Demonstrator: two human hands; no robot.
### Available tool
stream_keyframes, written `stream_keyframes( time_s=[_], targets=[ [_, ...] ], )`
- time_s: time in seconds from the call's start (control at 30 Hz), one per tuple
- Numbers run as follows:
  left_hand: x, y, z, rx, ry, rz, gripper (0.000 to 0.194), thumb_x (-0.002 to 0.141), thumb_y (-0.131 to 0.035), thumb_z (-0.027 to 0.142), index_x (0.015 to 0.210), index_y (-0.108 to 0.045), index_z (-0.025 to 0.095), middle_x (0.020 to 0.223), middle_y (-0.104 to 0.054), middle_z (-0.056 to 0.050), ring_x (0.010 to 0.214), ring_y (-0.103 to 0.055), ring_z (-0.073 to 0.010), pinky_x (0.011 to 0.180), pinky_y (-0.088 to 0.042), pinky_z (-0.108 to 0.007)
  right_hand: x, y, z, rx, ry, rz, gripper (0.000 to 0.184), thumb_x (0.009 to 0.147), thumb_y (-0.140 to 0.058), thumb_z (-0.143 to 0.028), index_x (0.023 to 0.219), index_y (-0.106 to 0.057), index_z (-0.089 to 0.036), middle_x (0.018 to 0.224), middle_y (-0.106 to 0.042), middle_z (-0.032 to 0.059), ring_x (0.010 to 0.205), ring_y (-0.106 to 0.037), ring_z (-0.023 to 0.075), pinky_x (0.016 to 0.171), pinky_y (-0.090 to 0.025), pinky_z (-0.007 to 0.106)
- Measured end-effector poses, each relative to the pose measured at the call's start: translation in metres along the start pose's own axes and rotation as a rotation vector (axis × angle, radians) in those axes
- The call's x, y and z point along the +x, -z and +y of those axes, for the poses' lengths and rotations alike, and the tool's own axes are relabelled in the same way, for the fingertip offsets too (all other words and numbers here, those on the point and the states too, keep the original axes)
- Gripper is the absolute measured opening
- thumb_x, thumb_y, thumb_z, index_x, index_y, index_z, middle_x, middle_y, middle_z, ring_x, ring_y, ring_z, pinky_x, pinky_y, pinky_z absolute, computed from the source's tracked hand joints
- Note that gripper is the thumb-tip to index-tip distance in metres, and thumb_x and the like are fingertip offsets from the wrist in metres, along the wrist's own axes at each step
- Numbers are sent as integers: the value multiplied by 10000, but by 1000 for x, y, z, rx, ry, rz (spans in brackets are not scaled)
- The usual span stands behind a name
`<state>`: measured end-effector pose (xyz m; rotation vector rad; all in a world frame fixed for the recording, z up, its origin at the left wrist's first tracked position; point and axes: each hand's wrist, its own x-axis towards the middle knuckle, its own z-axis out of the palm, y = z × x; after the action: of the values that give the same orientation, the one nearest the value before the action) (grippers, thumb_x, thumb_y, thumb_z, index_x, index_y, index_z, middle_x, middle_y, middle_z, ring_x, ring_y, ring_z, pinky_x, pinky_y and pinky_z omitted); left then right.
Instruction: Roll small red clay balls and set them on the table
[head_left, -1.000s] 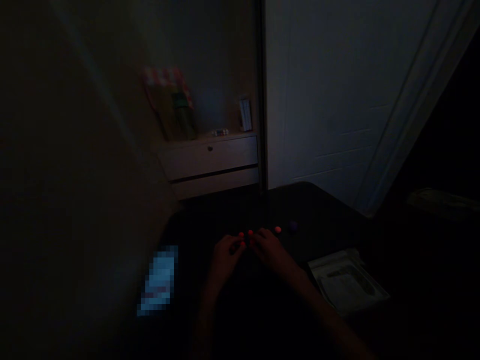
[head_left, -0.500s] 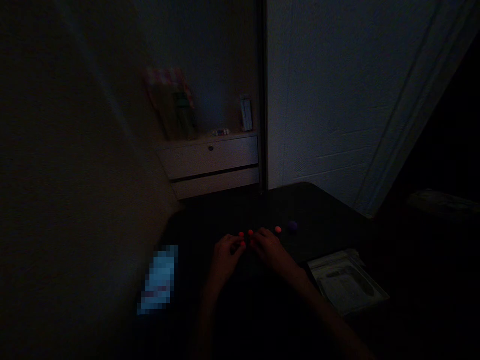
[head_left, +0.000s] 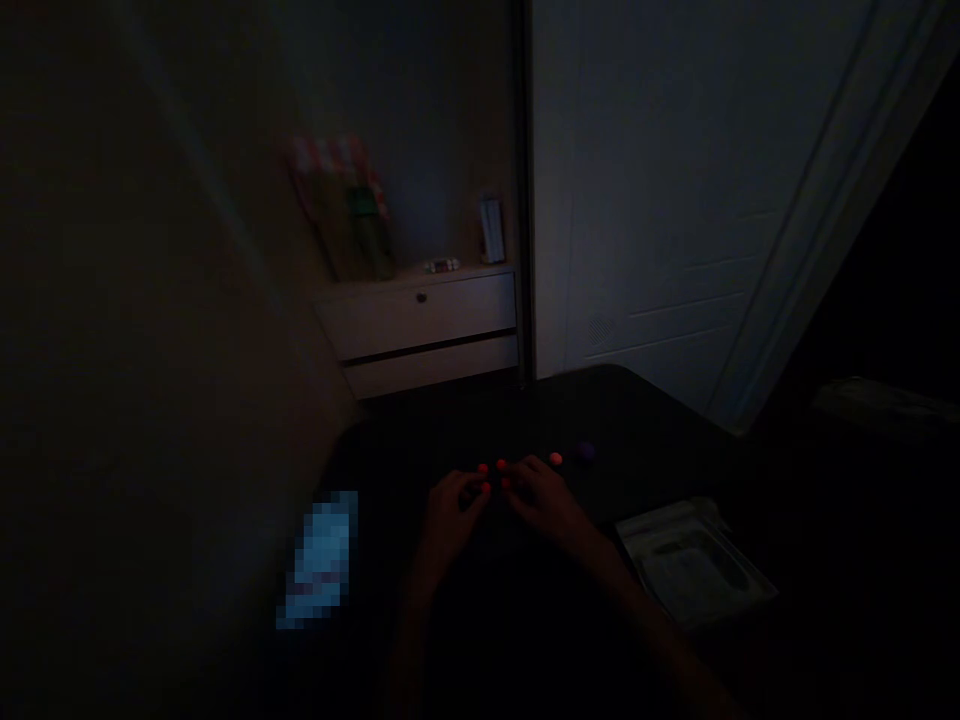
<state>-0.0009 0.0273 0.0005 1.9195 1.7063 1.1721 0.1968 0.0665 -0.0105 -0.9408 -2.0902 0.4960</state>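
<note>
The scene is very dark. My left hand [head_left: 450, 505] is over the black table [head_left: 420, 440], fingers curled and thumb brought close to the index finger. Close to its right, my right hand [head_left: 546, 495] has a similar pinch, its fingertips facing those of the left. Bright red spots show at the thumb and index tips of both hands; they look like nails. Whatever lies between the fingertips is too dark to make out. Just beyond my right hand sits a small pink-orange round piece [head_left: 556, 459], with a larger purple ball [head_left: 586, 453] to its right.
A pale tray or package [head_left: 694, 565] is at the table's right front edge. To the left is a pixelated bright blue patch [head_left: 321, 560]. Behind the table stand a drawer cabinet [head_left: 457, 308], with books [head_left: 492, 230] and a checked bag [head_left: 330, 155], and a white door [head_left: 652, 190].
My right hand has shifted very slightly, and its thumb and index finger show a little more clearly. My left hand and the round pieces stay where they were.
</note>
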Motion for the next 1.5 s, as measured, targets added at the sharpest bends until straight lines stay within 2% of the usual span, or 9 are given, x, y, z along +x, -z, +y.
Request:
stream_keyframes(
  time_s=[0.2,0.4,0.93,1.03,1.1,1.23,1.37,1.43,1.5],
  targets=[
    [1,0,-2,-9,-30,0,175,902,-675,307,1015,-785,231,1006,-764,-54,841,-694,-197,841,-545,-340,1,-1,3,51,-6,21,219,989,-615,-173,1188,-702,-202,1090,-672,77,980,-691,209,893,-547,351],
    [2,-3,-3,-10,-53,-4,173,906,-672,300,1019,-780,226,1009,-763,-54,837,-694,-197,829,-542,-340,2,-2,6,44,-7,1,130,1021,-595,-184,1062,-718,-194,1040,-682,72,950,-688,209,866,-536,338],
    [1,-4,-3,-45,-49,24,207,855,-691,306,1022,-778,221,1015,-767,-68,827,-691,-206,822,-556,-369,1,-4,5,97,-12,59,195,1002,-613,-219,1172,-708,-214,1069,-695,71,940,-699,204,867,-542,337],
    [-3,-2,-4,-69,-32,64,271,850,-700,343,1085,-765,226,1044,-759,-70,832,-692,-207,809,-565,-371,-2,2,4,41,2,162,185,1000,-581,-205,1125,-716,-214,1071,-695,77,987,-673,223,912,-526,366],
    [-8,0,-4,-80,1,113,336,837,-709,360,1143,-750,226,1054,-750,-70,822,-691,-207,783,-574,-369,-5,12,7,-48,-9,301,202,996,-555,-201,1108,-722,-207,1061,-682,94,1022,-638,250,932,-514,394],
    [-18,4,1,-89,53,204,353,837,-691,407,1118,-757,203,1013,-742,-83,762,-685,-205,739,-582,-375,-12,35,29,-343,-135,533,272,967,-550,-234,1155,-734,-162,1120,-636,164,1059,-561,322,933,-490,482],
    [-24,5,6,-104,68,270,342,880,-630,441,1073,-761,191,1000,-755,-96,794,-704,-224,760,-580,-383,-16,43,54,-531,-288,472,432,914,-573,-227,1325,-672,-137,1297,-594,227,1138,-531,392,905,-484,535],
    [-25,5,5,-113,84,288,358,891,-612,455,1076,-760,186,1004,-763,-103,822,-710,-237,776,-579,-389,-16,41,60,-520,-318,412,424,931,-526,-209,1323,-670,-133,1259,-628,224,1099,-561,375,885,-494,514],
    [-25,6,3,-118,101,300,375,892,-603,474,1066,-764,182,1021,-770,-113,853,-713,-251,804,-578,-405,-15,40,61,-456,-319,418,387,962,-479,-223,1271,-691,-126,1191,-660,214,1050,-590,347,896,-499,498]
  ],
)
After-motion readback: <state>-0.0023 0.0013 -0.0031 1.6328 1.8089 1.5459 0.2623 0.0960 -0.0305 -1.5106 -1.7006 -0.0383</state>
